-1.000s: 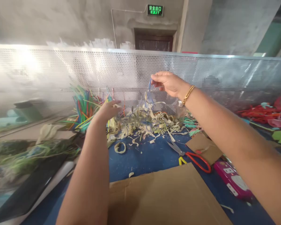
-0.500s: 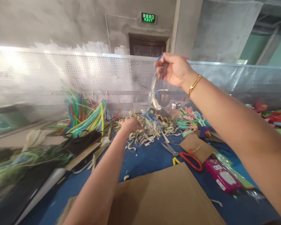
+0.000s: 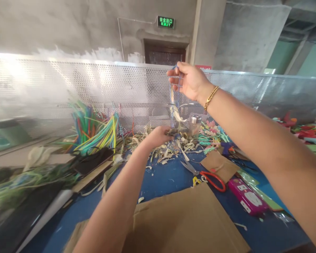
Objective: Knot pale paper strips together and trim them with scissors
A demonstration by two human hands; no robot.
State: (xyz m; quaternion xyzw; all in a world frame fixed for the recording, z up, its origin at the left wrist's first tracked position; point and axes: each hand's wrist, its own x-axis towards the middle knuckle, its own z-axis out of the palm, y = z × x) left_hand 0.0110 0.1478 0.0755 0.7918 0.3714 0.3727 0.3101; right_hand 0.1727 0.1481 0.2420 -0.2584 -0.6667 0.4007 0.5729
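My right hand (image 3: 188,79) is raised in front of the perforated metal panel. Its thumb and index finger pinch a thin blue strand (image 3: 178,93), while the other fingers are loosely curled. Cream, husk-like shreds (image 3: 176,114) dangle with the strand. Below it, my left hand (image 3: 159,136) reaches into a pile of dry cream and brown strips (image 3: 164,154) on the blue table. Its fingers close around part of a blue and brown tangle, but what exactly they grip is hidden.
Brown cardboard (image 3: 184,221) lies at the front. Scissors (image 3: 205,175) with red and yellow handles sit behind it. A purple case (image 3: 249,198) and a kraft paper piece (image 3: 218,164) are to the right; a clear jar (image 3: 195,124) stands behind the pile. Colourful stems (image 3: 100,130) stand left.
My left hand has moved right across the pile to the blue tangle, under the dangling shreds. My right hand has shifted slightly left, still holding the blue strand.
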